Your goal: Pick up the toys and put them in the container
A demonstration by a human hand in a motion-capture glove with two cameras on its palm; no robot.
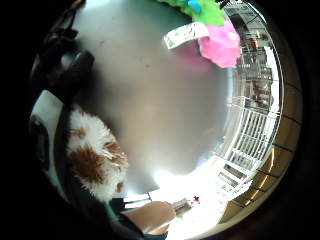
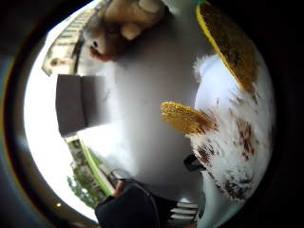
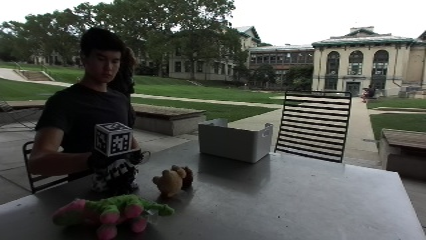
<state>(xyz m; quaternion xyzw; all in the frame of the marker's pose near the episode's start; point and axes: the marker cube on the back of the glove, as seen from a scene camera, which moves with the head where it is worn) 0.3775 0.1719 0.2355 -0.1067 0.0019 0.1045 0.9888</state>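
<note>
While gripping the white-and-brown plush toy point(image 3: 114, 176) in the gloved right hand point(image 3: 110, 161) at the tabletop's point(image 3: 299, 200) near left, still well short of the grey container point(image 3: 234, 140), far right past the tan plush point(image 3: 172, 181).

3 toys and 1 container are seen on the table. A white plush with brown patches point(image 3: 114, 176) and yellow parts is held upright at the near table edge by the gloved right hand point(image 3: 112, 160). A tan and brown plush animal point(image 3: 173, 180) lies just beside it. A green and pink plush point(image 3: 110, 211) lies on its side nearer the corner. The white container point(image 3: 234, 141) stands upright, open-topped, well apart from the toys.
</note>
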